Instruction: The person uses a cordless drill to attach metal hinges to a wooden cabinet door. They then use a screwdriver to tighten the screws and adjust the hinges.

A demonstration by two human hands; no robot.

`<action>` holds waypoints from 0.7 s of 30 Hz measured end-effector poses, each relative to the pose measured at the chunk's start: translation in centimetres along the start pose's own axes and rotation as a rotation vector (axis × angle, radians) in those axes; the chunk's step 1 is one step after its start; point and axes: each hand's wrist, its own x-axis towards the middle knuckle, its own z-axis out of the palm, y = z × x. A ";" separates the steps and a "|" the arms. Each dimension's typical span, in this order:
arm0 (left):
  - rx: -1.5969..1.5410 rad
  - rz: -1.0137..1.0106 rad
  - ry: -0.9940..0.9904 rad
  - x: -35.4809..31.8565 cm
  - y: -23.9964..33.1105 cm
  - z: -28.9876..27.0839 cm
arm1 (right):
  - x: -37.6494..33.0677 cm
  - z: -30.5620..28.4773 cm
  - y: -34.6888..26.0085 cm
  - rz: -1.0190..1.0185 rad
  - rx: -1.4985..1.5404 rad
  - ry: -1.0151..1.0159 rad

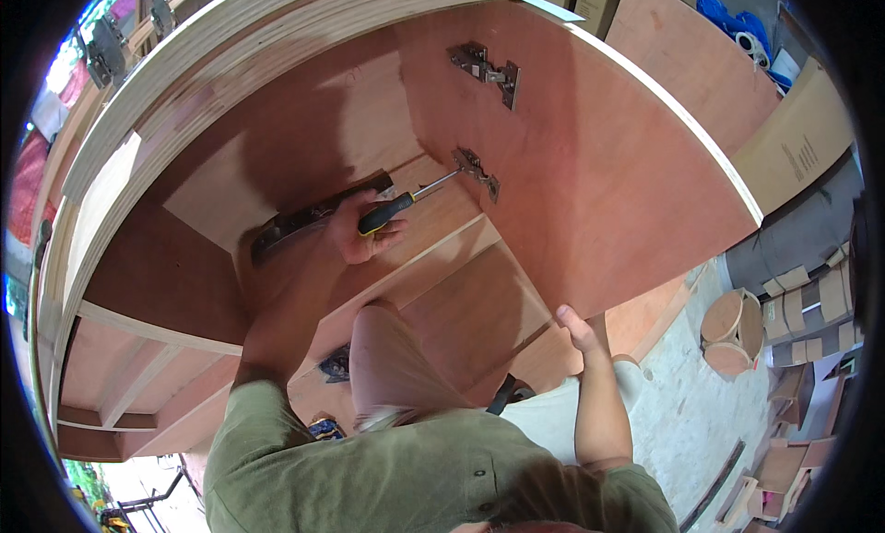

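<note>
My left hand [364, 230] is closed around a screwdriver [387, 214] with a black and yellow handle. Its shaft points up and right, with the tip at the lower metal hinge [477, 173]; whether it sits in a screw is too small to tell. That hinge and an upper hinge [485, 72] are on a reddish-brown plywood panel [572, 183]. My right hand [578, 330] grips the panel's lower edge, thumb on the near side and the fingers hidden behind it. Behind my left hand lies a long dark object [323, 215], partly covered, inside the wooden cabinet [304, 118].
The cabinet's curved, pale-edged rim [147, 155] arches over the left and top. More hinges [106, 53] hang at the upper left. At the right are a cardboard sheet [797, 146], a round wooden piece [733, 330] and wood offcuts [784, 390] on the pale floor [682, 413].
</note>
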 end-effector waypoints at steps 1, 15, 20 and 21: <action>0.104 -0.023 -0.023 -0.3 0.3 0.1 | -0.1 0.4 -0.4 0.002 0.019 -0.005; 0.653 1.127 0.113 2.4 -2.1 -0.9 | 0.0 1.4 -0.9 -0.045 0.076 0.000; -0.326 0.163 0.101 1.6 0.3 -0.2 | -0.1 1.0 -1.6 -0.048 -0.001 -0.002; -0.228 0.123 0.084 1.0 0.4 0.0 | -0.4 1.2 -1.7 -0.043 0.013 -0.006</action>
